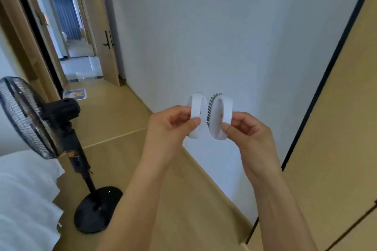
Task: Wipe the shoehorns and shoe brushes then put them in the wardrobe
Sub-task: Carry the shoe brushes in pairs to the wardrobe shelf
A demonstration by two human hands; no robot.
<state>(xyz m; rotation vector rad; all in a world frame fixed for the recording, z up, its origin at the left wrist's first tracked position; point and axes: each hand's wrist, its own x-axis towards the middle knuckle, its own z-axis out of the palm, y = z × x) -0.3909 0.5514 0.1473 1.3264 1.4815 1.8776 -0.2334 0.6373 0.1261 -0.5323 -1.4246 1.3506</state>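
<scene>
left hand pinching white shoe brush, right hand pinching second brush, side by side

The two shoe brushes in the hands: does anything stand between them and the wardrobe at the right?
Nothing visible does. The left brush and right brush are held in open air; the wardrobe panel appears closed.

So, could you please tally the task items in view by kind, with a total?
Shoe brushes: 2, one pinched by the left hand and one by the right hand
Shoehorns: 0
Cloths: 0
Total: 2
</scene>
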